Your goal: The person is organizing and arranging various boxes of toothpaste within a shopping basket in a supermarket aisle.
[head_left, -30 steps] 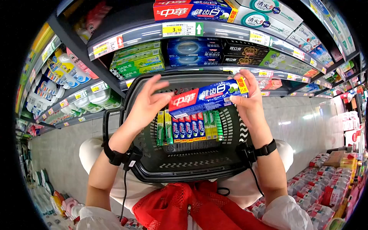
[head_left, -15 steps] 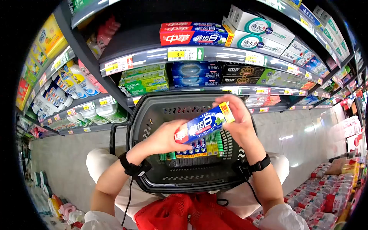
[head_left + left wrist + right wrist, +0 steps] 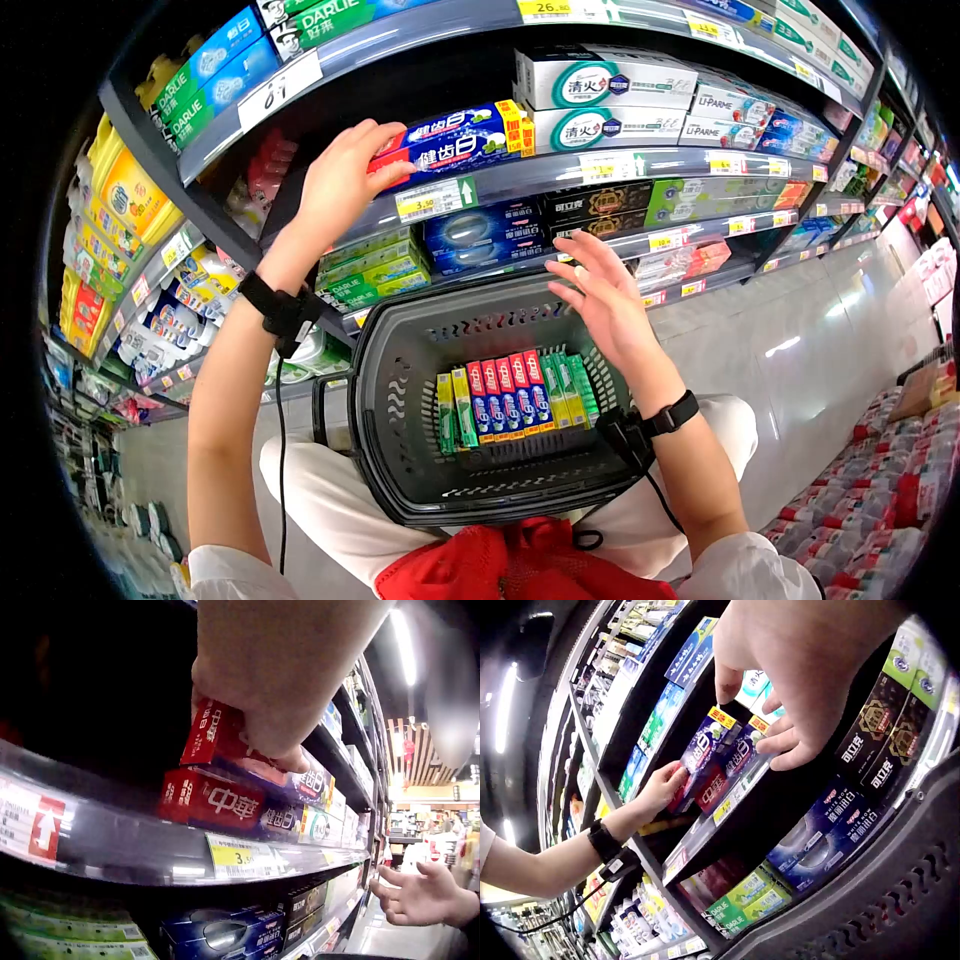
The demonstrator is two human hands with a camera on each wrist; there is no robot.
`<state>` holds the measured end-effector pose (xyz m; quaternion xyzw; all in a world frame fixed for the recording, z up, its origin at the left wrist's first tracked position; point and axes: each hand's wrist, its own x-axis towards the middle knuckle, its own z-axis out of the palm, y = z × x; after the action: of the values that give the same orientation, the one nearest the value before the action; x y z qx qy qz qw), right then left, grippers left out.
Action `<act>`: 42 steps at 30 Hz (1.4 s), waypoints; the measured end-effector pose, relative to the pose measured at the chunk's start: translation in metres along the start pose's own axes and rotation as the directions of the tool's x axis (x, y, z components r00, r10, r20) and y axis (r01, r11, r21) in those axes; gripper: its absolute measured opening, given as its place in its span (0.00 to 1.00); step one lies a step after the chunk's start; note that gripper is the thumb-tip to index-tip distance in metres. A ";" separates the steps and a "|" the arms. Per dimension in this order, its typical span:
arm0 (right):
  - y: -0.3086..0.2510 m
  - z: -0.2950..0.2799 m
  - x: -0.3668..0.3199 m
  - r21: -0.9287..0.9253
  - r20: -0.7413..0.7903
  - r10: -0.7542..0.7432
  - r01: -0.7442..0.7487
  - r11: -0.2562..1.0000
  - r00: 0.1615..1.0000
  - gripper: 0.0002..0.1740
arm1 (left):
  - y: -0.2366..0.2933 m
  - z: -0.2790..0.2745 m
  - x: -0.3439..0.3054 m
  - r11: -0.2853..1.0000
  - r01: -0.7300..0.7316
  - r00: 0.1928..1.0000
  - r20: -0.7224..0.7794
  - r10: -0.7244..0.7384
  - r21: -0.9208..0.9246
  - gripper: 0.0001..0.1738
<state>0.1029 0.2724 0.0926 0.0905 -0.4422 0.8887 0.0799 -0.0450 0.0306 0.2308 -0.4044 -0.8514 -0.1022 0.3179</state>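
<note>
We're in a shop, a supermarket aisle: long shelves packed with rows of matching boxed goods, price labels running along their edges. And there's a shopping basket, with bottles stacked on the floor beside it!

Watching from my end, I see a dark opening above the stacked red-and-blue boxes, bounded overhead by the upper shelf edge. White boxes block the stack's right side, and the shelf upright closes off the bay at left, where my left hand fills part of the gap. The price rail runs across the front. In the basket, I have room around the upright carton row, within the walls.
</note>
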 end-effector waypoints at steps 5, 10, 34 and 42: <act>-0.001 0.000 -0.001 -0.005 -0.004 0.013 -0.013 1.000 1.000 0.27 | 0.002 0.021 0.001 0.999 0.034 0.999 -0.011 -0.034 0.010 0.22; -0.007 0.003 -0.003 -0.017 0.012 0.017 -0.017 1.000 1.000 0.28 | 0.000 0.031 0.008 1.000 -0.005 0.999 -0.044 0.007 0.027 0.21; -0.001 0.007 -0.001 -0.047 0.037 0.069 -0.067 0.997 0.997 0.27 | -0.015 0.069 0.062 0.983 0.126 0.964 0.219 -0.153 0.135 0.46; -0.007 0.004 -0.002 -0.054 0.048 0.054 -0.051 0.997 0.997 0.29 | -0.017 0.065 0.076 0.973 0.221 0.813 0.563 -0.146 -0.065 0.50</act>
<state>0.1070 0.2729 0.1001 0.0985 -0.4696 0.8760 0.0481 -0.1236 0.0955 0.2291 -0.3519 -0.9336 -0.0649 0.0195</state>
